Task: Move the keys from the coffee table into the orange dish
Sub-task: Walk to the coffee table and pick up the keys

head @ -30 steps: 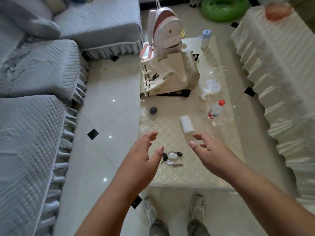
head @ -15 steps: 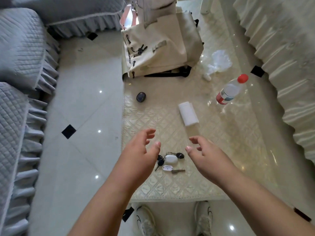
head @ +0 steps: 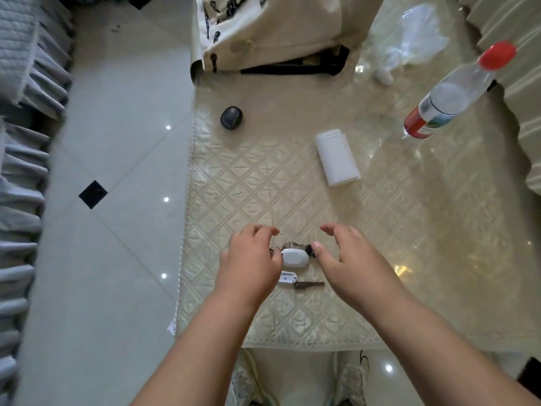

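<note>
A bunch of keys (head: 294,259) with a white oval fob, a white tag and a dark key lies near the front edge of the coffee table (head: 409,259), on its cream quilted cover. My left hand (head: 251,262) hovers just left of the keys, fingers curled and apart, its fingertips at the key rings. My right hand (head: 348,259) hovers just to their right, open, its thumb tip beside the fob. Neither hand holds anything. The orange dish is out of view.
Farther back on the table are a dark oval pebble-like object (head: 231,118), a white folded pack (head: 336,156), a clear bottle with a red cap (head: 450,95), a cream bag (head: 278,27) and crumpled plastic (head: 409,33). Grey sofa skirts (head: 20,142) line the left; tiled floor lies between.
The view has dropped and closed in on the table. Both hands have moved forward and down, ending on either side of the keys.
</note>
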`<action>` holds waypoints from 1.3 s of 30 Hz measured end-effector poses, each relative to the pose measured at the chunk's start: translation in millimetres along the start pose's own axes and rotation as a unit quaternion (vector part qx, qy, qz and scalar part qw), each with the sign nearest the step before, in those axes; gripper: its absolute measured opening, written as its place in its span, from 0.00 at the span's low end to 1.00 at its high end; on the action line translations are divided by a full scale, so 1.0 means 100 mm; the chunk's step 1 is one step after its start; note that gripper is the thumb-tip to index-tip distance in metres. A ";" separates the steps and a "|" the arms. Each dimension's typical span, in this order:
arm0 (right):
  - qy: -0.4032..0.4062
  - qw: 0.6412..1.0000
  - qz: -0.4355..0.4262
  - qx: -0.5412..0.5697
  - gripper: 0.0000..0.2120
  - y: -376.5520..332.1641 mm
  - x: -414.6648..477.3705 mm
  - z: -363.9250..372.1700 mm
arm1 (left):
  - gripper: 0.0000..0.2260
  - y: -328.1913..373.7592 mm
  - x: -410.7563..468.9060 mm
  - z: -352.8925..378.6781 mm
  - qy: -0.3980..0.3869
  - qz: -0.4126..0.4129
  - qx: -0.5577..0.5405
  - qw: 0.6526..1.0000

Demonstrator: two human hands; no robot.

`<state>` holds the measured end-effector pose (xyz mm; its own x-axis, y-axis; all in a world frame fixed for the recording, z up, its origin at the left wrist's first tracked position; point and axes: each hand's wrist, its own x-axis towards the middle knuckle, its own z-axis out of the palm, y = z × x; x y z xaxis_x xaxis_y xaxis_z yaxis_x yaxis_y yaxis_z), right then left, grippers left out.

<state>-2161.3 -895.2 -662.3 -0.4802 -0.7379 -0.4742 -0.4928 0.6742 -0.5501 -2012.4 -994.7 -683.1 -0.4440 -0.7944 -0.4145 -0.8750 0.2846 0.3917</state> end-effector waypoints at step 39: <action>0.103 0.990 -0.091 0.043 0.21 -0.06 -0.15 0.11 | 0.10 0.30 -0.38 -0.52 0.149 0.176 -0.155 0.961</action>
<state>-2142.7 -888.8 -659.4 -0.5320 -0.8185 -0.2168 -0.5252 0.5199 -0.6737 -2011.8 -983.5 -612.7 -0.5861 -0.8099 0.0229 -0.5617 0.4265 0.7090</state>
